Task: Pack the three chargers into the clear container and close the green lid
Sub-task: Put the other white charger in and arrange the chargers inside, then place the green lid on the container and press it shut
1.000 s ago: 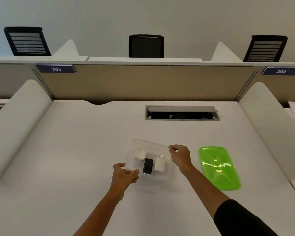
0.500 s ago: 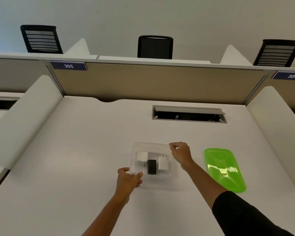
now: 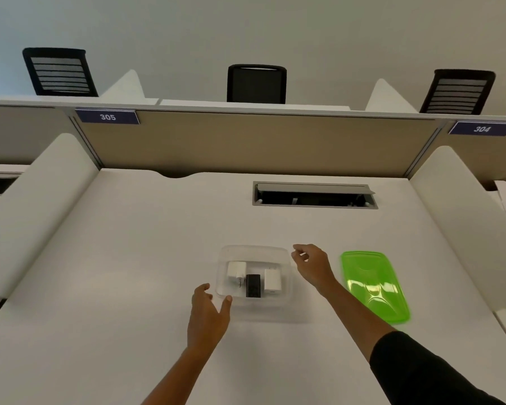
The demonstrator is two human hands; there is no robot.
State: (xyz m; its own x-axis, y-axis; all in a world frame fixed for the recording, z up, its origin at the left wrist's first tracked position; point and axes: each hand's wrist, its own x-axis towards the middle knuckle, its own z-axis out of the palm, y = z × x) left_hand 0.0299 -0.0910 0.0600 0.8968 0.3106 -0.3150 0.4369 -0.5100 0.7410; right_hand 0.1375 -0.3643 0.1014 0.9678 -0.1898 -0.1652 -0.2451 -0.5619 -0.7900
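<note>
Clear, thin plastic for the container [image 3: 253, 252], its rim faintly glossy. Smooth white plastic on the left charger [image 3: 236, 269] and the right charger [image 3: 272, 280]; matt black plastic on the middle charger [image 3: 252, 285]. Translucent green plastic for the lid [image 3: 373, 285], very glossy, with bright reflections across its moulded top. Matt, smooth white laminate on the desk [image 3: 129, 258]. Brushed grey metal round the cable hatch [image 3: 313, 188]. Beige woven cloth on the partition panel [image 3: 260, 144]. Matt black cloth on the right sleeve [image 3: 421, 372].
</note>
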